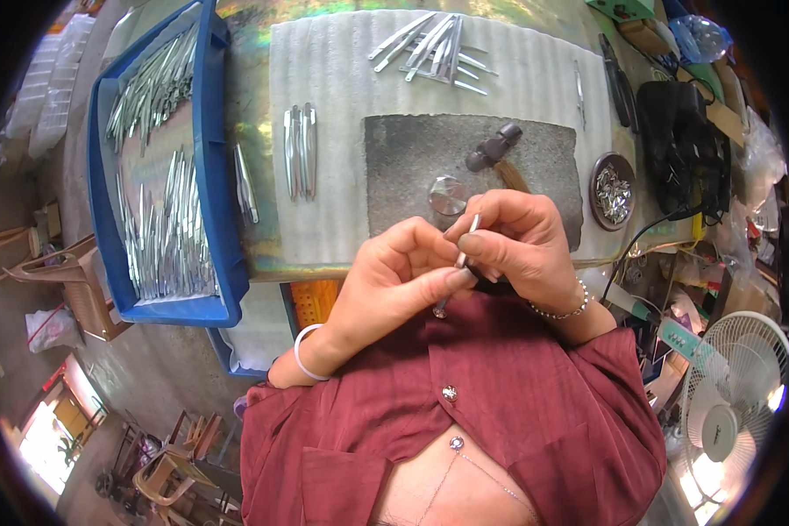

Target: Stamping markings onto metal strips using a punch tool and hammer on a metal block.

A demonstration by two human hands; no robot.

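Both my hands are raised together in front of my chest, at the near edge of the table. My left hand [408,267] and my right hand [517,241] pinch a slim silvery metal piece [469,239], like a tweezer, between thumbs and fingertips. Most of its length is hidden by my fingers. Just beyond them lies a dark slab [394,167] bearing a shiny round disc [447,195] and a hammer [494,147] with a dark head and brown handle. Several slim metal tweezers [301,152] lie side by side to the left, and a loose pile of tweezers [438,51] lies at the back.
A blue tray [215,167] full of slim metal pieces stands at the left, with a few more pieces [246,184] beside it. On the right are a round dish [597,197] of small shiny bits, a black device [679,140] with a cable, and a fan [735,386].
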